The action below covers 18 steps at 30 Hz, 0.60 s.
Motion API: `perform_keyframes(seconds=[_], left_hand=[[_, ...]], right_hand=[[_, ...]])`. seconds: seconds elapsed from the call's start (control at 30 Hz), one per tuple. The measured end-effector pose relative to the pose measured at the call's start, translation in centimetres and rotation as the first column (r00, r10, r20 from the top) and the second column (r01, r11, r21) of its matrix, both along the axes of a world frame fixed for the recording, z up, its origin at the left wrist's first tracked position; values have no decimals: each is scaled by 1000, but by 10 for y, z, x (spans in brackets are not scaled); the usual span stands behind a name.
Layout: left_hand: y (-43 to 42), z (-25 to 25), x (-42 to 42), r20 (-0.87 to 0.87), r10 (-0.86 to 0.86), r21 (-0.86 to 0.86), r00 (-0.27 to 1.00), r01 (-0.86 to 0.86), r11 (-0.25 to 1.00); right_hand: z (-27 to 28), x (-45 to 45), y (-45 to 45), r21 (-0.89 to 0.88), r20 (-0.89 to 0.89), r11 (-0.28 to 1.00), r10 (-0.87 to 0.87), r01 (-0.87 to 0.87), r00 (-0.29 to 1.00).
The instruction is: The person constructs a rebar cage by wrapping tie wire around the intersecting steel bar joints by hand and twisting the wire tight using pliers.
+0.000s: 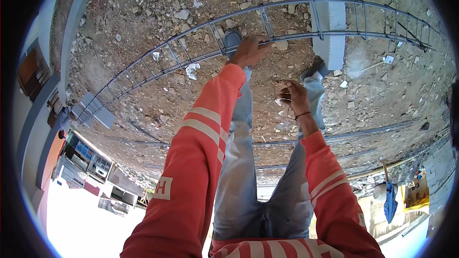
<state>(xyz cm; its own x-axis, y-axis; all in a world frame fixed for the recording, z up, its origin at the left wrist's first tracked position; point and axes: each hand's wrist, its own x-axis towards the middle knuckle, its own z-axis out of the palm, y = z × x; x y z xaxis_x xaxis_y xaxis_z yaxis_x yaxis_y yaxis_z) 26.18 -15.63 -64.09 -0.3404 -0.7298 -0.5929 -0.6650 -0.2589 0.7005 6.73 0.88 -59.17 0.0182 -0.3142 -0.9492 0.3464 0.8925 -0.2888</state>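
Observation:
A long steel rebar cage (186, 60), with cross ties between its long bars, stretches in an arc across the view above the ground. My left hand (251, 51) closes on its near bar, just by my shoe (233, 41). Lower and to the right, apart from the cage, my right hand (295, 98) is closed with its fingers curled together. Something small, perhaps thin and dark, shows at these fingers; I cannot make it out. A whitish spot appears beside them.
A pale concrete beam or block (330, 19) lies beneath the cage on the right. A grey block (98, 110) is under its left end. Stony ground (158, 24) surrounds my feet. Long bars (354, 134) lie behind me. A blue cloth (390, 203) hangs at lower right.

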Motion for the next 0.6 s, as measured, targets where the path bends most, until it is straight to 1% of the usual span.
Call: perform_keyframes(seconds=[0.07,0.1,0.17,0.2,0.23,0.27,0.3,0.37,0.4,0.47,0.5,0.57,0.6], left_hand=[[-8,6,0,22,-66,205,998,60,977],[-8,5,-2,23,-70,198,997,64,978],[1,5,-9,74,12,83,997,-18,996],[8,-1,-11,76,12,81,997,-18,997],[15,-6,-12,122,32,-89,992,-21,996],[21,-12,-12,163,60,-259,985,-17,966],[16,-6,-12,164,62,-259,985,-17,966],[5,14,-9,123,-2,35,992,-2,999],[7,11,-5,123,-2,40,992,-3,999],[4,3,0,7,74,115,997,-74,991],[3,2,-2,3,74,115,997,-74,991],[1,0,-6,95,55,129,994,-67,989],[5,-5,-7,94,59,129,994,-71,989]], right_hand=[[0,-4,-2,-23,11,1000,-3,3,1000],[0,-5,-5,-20,39,1000,20,-19,999],[-1,-5,-6,-19,70,999,44,-43,997],[0,-3,-7,10,41,993,113,-113,993],[1,0,-8,42,15,982,183,-184,983],[0,3,-10,40,17,982,185,-186,983],[0,5,-12,71,-8,976,208,-207,978],[0,8,-14,108,-32,968,231,-227,972],[1,9,-14,83,-19,974,214,-211,977],[5,11,-15,58,-10,980,193,-192,981],[6,12,-15,53,-12,977,208,-207,978],[7,10,-17,46,-17,972,231,-230,973],[4,9,-17,69,30,963,261,-262,965]])
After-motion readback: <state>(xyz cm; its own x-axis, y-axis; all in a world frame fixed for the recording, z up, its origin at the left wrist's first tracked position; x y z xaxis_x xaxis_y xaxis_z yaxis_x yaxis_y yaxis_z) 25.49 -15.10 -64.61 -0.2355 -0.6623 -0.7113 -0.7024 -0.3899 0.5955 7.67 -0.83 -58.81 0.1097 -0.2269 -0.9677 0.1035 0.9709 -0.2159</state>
